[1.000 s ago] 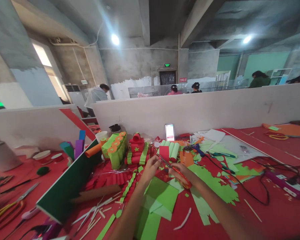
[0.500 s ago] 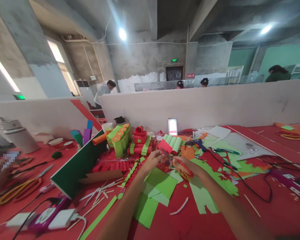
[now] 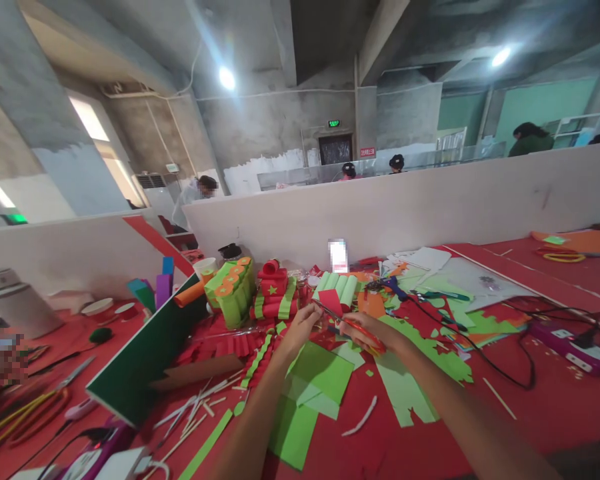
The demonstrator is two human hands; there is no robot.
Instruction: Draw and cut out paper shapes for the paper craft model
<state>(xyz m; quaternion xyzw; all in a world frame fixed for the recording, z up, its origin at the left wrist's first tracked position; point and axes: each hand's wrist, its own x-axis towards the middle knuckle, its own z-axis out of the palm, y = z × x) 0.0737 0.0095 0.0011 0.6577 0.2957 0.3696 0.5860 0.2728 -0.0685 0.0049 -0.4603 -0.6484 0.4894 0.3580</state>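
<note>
My left hand (image 3: 303, 327) pinches a small piece of red paper (image 3: 330, 302) over the middle of the table. In my right hand (image 3: 361, 330) is a pair of scissors (image 3: 373, 341) with orange-red handles, its blades pointing left to the red paper. The blades look nearly closed, and fingers partly hide where they meet the paper. Below my hands lie light green paper squares (image 3: 325, 367). Just behind the red paper, pale green rolled tubes (image 3: 349, 288) rest side by side. To their left stands a stack of red rolls with green bands (image 3: 275, 303).
Left of the stack are green paper cylinders (image 3: 237, 303) and a dark green board (image 3: 135, 360). A lit phone (image 3: 338, 256) leans on the white partition (image 3: 405, 210). A glue gun (image 3: 395, 288) and black cable lie right. Another person's hand (image 3: 0, 363) is far left.
The scissors' handles have come closer together; the yellow lower loop seen before no longer shows. My view has turned slightly, shifting the scene leftward. Both hands stay near the red paper.
</note>
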